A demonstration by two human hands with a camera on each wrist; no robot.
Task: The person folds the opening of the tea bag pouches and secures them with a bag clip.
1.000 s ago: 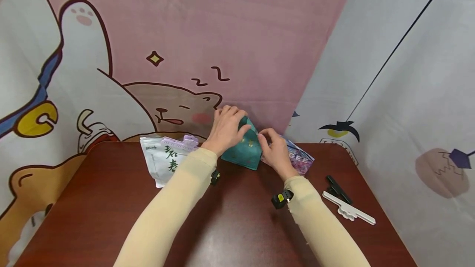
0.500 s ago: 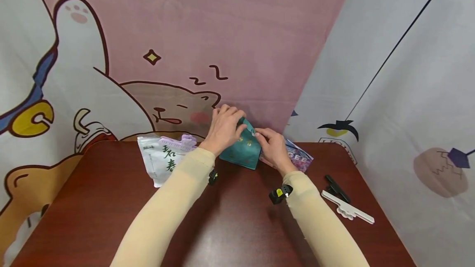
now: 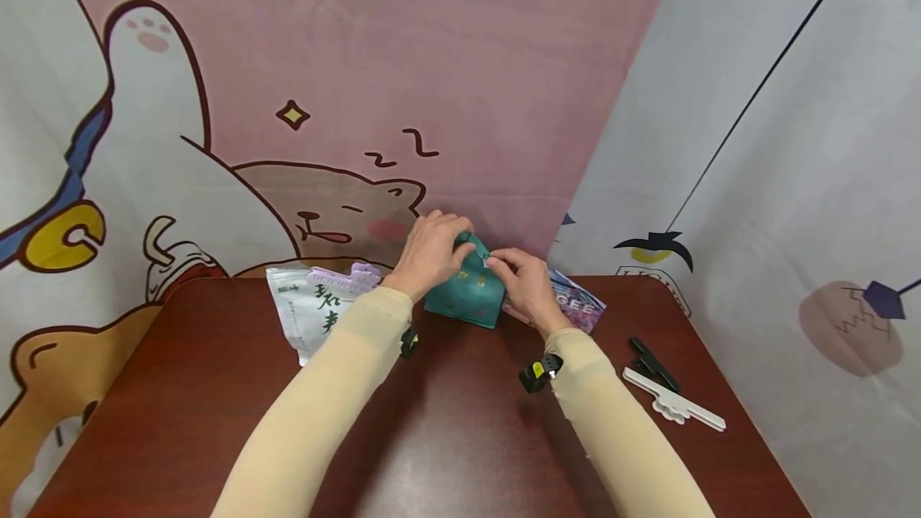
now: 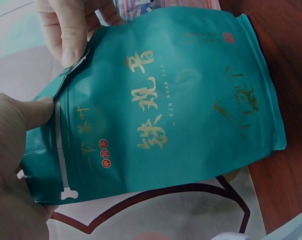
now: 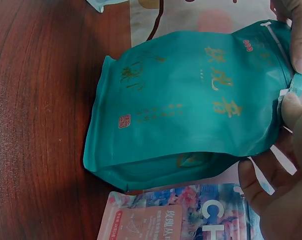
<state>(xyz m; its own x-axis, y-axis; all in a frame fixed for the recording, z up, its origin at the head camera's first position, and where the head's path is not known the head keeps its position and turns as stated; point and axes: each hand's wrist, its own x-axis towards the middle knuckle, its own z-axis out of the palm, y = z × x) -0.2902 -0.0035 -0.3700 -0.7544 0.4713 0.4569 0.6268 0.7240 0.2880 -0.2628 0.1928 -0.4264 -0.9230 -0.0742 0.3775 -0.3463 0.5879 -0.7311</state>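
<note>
A teal tea bag (image 4: 190,100) with gold lettering stands at the back of the table, its zip strip (image 4: 63,150) running just below the top edge. In the head view my left hand (image 3: 430,254) grips the bag's top from the left, thumb on the front. My right hand (image 3: 528,286) pinches the right end of the top edge between thumb and fingertips, at a small white tab (image 5: 283,95). The top is bent between the two hands. Most left fingers are hidden behind the bag in the left wrist view.
Left of the teal bag lies a white bag (image 3: 305,310) with a purple clip (image 3: 348,276) across its top. A pink and blue patterned bag (image 3: 579,302) lies at the right. A black clip (image 3: 655,364) and a white clip (image 3: 676,400) rest near the table's right edge.
My right fingertips have moved a little left along the top of the teal bag, and the top now bends more. My left hand keeps its grip with little movement.
</note>
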